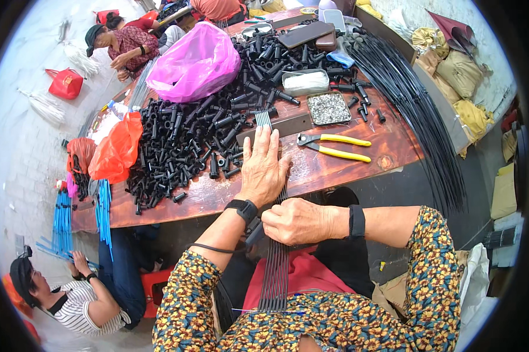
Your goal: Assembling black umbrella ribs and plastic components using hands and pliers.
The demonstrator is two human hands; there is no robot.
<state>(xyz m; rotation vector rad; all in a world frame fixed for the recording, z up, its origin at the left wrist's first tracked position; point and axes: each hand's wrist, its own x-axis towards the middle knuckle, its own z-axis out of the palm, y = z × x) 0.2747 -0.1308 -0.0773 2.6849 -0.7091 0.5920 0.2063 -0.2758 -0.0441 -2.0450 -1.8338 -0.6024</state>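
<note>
My left hand (263, 167) lies flat with its fingers stretched out over a row of thin black rods (275, 276), at the table's near edge. The rods run from my lap up under the hand, and their pale far ends (263, 119) show past the fingertips. A dark flat bar (291, 124) lies crosswise by those fingertips. My right hand (299, 221) is closed in a pinch just over the rods, below the left hand; what its fingers hold is hidden. Right of my left hand, pincers (337, 146) with yellow handles rest on the wooden table (364, 176).
Black plastic tubes (176, 135) are heaped over the table, with a pink bag (197, 61) and a red bag (117, 149) among them. A tin of small bits (329, 108) stands behind the pincers. Long black rods (405, 100) hang over the right edge. Co-workers (94, 299) sit at left.
</note>
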